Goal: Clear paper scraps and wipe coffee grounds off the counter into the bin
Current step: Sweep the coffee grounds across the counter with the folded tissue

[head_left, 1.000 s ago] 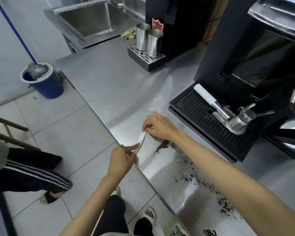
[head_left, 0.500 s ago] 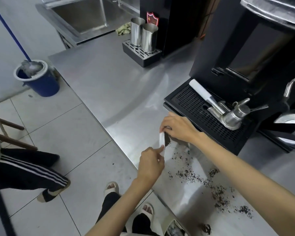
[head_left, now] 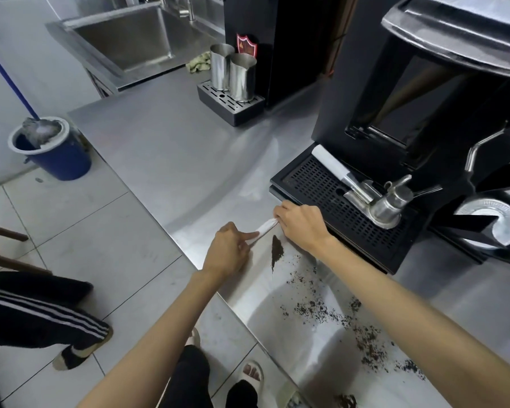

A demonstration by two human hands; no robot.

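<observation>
At the near edge of the brushed stainless-steel surface [head_left: 174, 160], just in front of the black perforated drip tray [head_left: 321, 184] of a tall black coffee machine [head_left: 333, 98]: a narrow white folded paper strip [head_left: 265, 228], stretched between both hands. Left hand [head_left: 230, 251] at the strip's lower end, fingers curled, index finger laid along it and pinching it. Right hand [head_left: 302, 223] at the upper end, knuckles up, fingers closed round it, right beside the tray's front corner. Strip low over the steel; touching or not, cannot tell. On the near side of the strip, between the two forearms, a small dark wedge-shaped heap of coffee grounds [head_left: 276, 251]. Farther towards the right, loose dark specks of scattered grounds [head_left: 368, 351], spread over the steel beside the right forearm. On the drip tray, a metal portafilter with a white handle [head_left: 330, 164], lying flat, and beside it a small steel pitcher [head_left: 395, 198]. Farther back, two tall steel cups [head_left: 233, 72] upright on a small grey slotted stand [head_left: 233, 113], a crumpled green cloth [head_left: 199, 62] next to them, and a steel sink [head_left: 124, 39] beyond. Down on the pale tiled floor [head_left: 86, 231], a blue bucket [head_left: 62, 163] with a grey mop head in it, and a leg in black trousers with white stripes [head_left: 42, 316] at the left edge.
</observation>
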